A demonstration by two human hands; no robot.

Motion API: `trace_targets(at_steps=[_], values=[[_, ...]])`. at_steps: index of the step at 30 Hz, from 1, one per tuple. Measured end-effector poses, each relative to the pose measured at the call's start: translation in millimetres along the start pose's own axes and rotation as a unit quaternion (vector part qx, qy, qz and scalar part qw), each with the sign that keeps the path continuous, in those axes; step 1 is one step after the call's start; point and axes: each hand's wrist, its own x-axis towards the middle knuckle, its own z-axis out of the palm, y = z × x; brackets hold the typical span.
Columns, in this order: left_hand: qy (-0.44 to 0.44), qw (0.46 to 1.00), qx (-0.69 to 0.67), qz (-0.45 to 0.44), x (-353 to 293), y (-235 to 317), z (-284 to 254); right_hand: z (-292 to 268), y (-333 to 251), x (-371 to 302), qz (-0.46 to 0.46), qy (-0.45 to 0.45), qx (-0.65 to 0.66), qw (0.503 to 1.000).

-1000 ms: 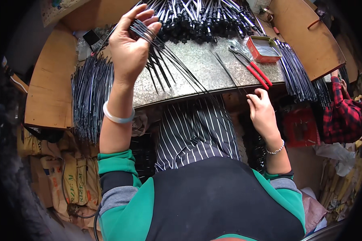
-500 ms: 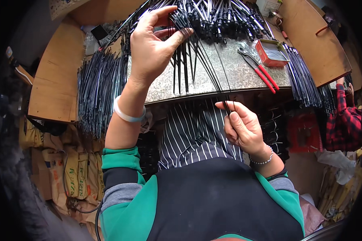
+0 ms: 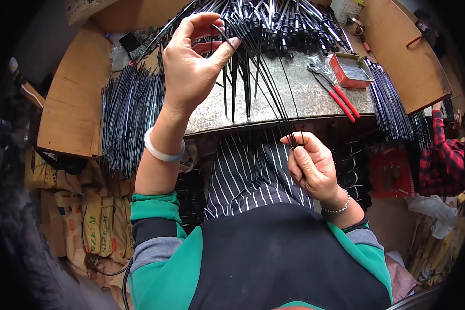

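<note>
A bundle of thin black strands stretches slantwise between my two hands above the front edge of the work surface. My left hand is raised over the far side, thumb and fingers closed on the upper part of the bundle. Several loose strand ends hang down below its thumb. Lower and to the right, in front of the table edge, my right hand pinches the lower ends between thumb and forefinger. How the strands sit inside the left fingers is partly hidden.
Red-handled cutting pliers lie beside a red open box of thin pieces. A pile of black and silver rods covers the back. Black strands overhang the left edge, others the right. A person's plaid sleeve shows far right.
My left hand has shifted slightly left and down, and the strands by its thumb fan out more. The right hand has barely moved, keeping its pinch.
</note>
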Motion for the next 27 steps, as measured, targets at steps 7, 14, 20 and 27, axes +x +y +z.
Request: trace_targets(at_steps=[7, 14, 20, 27], values=[[-0.041, 0.999, 0.003, -0.016, 1.8, -3.7, -2.1, -0.6, -3.3, -0.4, 0.019, 0.009, 0.012, 1.0], [-0.084, 0.994, -0.052, 0.038, -1.8, -1.3, 1.2, -3.1, -3.5, -1.0, 0.028, 0.015, 0.042, 0.999], [0.011, 0.995, 0.069, 0.067, -2.8, 8.2, 5.5, -1.5, -3.0, -3.4, 0.009, -0.013, 0.001, 1.0], [0.037, 0.999, -0.017, 0.01, -2.6, 3.4, 8.0, -0.9, -0.3, -6.8, 0.002, -0.014, 0.014, 1.0]])
